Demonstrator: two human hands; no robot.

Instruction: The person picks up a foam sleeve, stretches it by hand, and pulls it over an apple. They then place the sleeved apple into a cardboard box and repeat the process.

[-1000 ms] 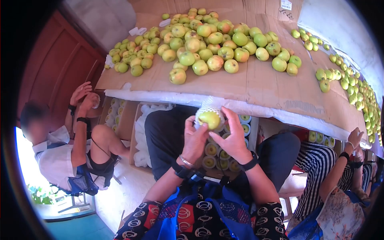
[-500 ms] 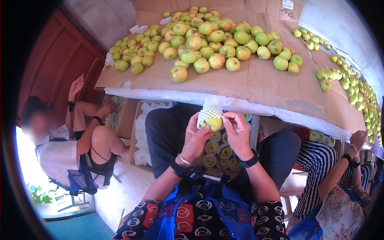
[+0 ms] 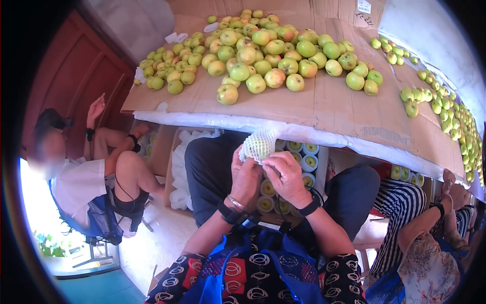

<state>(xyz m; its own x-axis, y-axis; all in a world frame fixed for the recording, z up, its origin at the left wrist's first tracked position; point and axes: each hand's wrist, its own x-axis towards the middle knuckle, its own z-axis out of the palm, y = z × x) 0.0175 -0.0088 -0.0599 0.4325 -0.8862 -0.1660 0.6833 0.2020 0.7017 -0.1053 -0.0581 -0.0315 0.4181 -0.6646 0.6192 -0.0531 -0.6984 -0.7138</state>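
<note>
A green apple (image 3: 257, 147) sits inside a white foam net sleeve (image 3: 267, 134), which covers nearly all of it. My left hand (image 3: 244, 177) is closed round the apple from the left and below. With thumb and fingers pinched, my right hand (image 3: 288, 178) grips the lower edge of the sleeve. Just below and behind my hands, a carton holds several apples in foam nets (image 3: 309, 162). Ahead of them, many loose green and reddish apples (image 3: 275, 78) are heaped on a cardboard-covered table (image 3: 334, 109).
A box of white foam nets (image 3: 181, 175) stands left of my knee. One person (image 3: 76, 187) sits at the left beside another carton. At the right, a person in striped trousers (image 3: 402, 205) sits by the table, where more apples (image 3: 448, 109) lie.
The foam sleeve has been drawn down over the apple, whose lower part was bare before. My right hand has moved left and inward, closer to my left hand.
</note>
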